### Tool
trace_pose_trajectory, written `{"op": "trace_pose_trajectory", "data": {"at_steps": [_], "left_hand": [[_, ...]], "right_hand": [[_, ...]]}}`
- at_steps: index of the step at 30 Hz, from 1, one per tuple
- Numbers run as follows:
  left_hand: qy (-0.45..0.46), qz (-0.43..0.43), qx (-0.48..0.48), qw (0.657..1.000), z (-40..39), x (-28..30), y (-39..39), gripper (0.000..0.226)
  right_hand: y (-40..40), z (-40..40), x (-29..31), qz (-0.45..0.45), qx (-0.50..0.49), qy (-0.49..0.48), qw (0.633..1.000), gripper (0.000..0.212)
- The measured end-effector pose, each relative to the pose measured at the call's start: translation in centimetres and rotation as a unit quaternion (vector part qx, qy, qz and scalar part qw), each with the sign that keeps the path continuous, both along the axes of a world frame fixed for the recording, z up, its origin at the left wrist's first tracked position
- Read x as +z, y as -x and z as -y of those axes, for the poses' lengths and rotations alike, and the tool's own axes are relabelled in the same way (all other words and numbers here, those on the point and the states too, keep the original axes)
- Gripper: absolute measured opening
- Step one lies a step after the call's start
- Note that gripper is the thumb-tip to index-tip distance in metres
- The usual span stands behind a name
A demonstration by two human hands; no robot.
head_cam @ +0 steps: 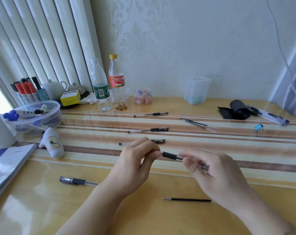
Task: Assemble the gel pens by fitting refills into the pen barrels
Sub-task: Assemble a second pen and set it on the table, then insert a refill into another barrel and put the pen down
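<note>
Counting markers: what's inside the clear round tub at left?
The clear tub holds markers: a blue-capped one, a white black-tipped one. Those underneath blur together, uncountable.

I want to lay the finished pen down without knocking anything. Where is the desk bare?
Bare: the yellow strip between the loose black refill and the capped pen at the near left; also right of the refill. Crowded: the clear tub of markers, the bottles, and the three barrels above the hands.

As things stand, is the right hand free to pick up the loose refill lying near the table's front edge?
Probably not yet: the right hand and left hand both grip the pen barrel. Nothing covers the refill, just below the right hand.
</note>
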State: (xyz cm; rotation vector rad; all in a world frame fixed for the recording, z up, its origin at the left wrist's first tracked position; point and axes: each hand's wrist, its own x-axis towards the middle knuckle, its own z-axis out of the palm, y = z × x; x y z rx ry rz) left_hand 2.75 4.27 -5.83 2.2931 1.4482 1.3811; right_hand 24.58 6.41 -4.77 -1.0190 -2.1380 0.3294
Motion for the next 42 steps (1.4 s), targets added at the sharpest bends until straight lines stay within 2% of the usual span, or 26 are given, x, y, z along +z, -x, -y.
{"op": "trace_pose_trajectory", "data": {"at_steps": [6, 12, 17, 24, 28, 32, 33, 35, 37, 40, 42], "left_hand": [[0.002, 0.014, -0.012, 1.000, 0.0, -0.1, 0.0, 0.011], [0.002, 0.018, -0.008, 1.000, 0.1, 0.0, 0.1, 0.014], [0.012, 0.025, -0.008, 1.000, 0.1, 0.0, 0.2, 0.019], [0.042, 0.024, -0.013, 0.999, 0.5, 0.3, 0.1, 0.008], [0.043, 0.040, -0.002, 0.998, 0.5, 0.6, 0.2, 0.009], [0.014, 0.071, 0.042, 0.996, 0.1, 1.3, 1.9, 0.009], [0.010, 0.094, 0.057, 0.994, 0.1, 1.5, 2.5, 0.010], [0.010, 0.134, 0.083, 0.987, 0.0, 1.8, 3.3, 0.010], [0.017, 0.138, 0.089, 0.986, 0.0, 1.8, 3.4, 0.010], [0.031, 0.107, 0.064, 0.992, 0.2, 1.6, 2.7, 0.013], [0.038, 0.086, 0.059, 0.994, 0.2, 1.4, 2.3, 0.015]], "right_hand": [[0.1, 0.0, 0.2, 0.027, -0.039, -0.031, 0.998, 0.031], [0.0, 0.3, 0.1, 0.045, -0.022, -0.010, 0.999, 0.039], [0.1, 0.3, 0.6, 0.061, -0.070, -0.051, 0.994, 0.014], [0.1, 0.7, 0.6, 0.059, -0.041, -0.031, 0.997, 0.032], [-0.4, 0.1, 0.4, 0.055, -0.047, -0.037, 0.997, 0.026], [-2.1, -1.2, 1.0, 0.119, -0.104, -0.036, 0.987, 0.002], [-2.8, -1.6, 1.0, 0.125, -0.125, -0.015, 0.984, 0.005], [-3.8, -2.4, 0.8, 0.105, -0.167, 0.020, 0.980, 0.008], [-4.3, -2.9, 0.7, 0.026, -0.182, 0.020, 0.983, 0.008], [-3.1, -2.2, 1.2, -0.109, -0.089, 0.009, 0.990, 0.014], [-1.7, -1.3, 1.3, -0.100, -0.023, 0.012, 0.995, 0.025]]}}
